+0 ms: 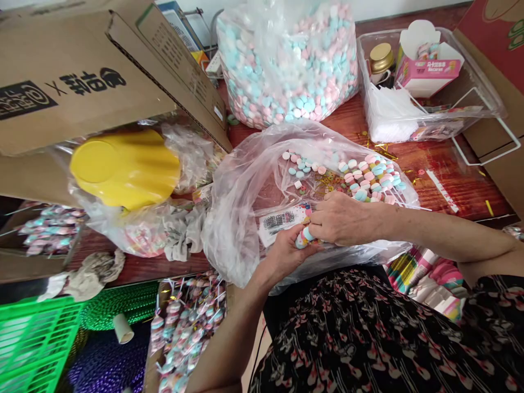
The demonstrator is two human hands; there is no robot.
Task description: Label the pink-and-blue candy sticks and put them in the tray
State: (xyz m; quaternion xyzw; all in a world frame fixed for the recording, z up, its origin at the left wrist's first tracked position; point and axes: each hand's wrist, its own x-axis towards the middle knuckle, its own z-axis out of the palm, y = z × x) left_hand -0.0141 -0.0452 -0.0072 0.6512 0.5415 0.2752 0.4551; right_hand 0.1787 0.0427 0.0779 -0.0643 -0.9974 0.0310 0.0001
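Observation:
My left hand (286, 252) is closed around a short stack of pastel marshmallows (303, 238) in blue, white and orange. Against the same stack, my right hand (338, 218) has its fingers curled shut at the stack's upper end; its fingertips are partly hidden. Under both hands spreads a clear plastic bag (241, 191). Loose pink, white and blue marshmallows (370, 176) lie on it in a heap beyond my right hand. A white printed packet (278, 222) lies just beyond my left hand.
A big bag of marshmallows (290, 71) stands at the back. Right of it is a clear tray (462, 109) with a pink box (429, 68). A yellow bowl (126, 166) and cardboard box (82, 60) are left. Below, a carton holds wrapped candy sticks (192, 322).

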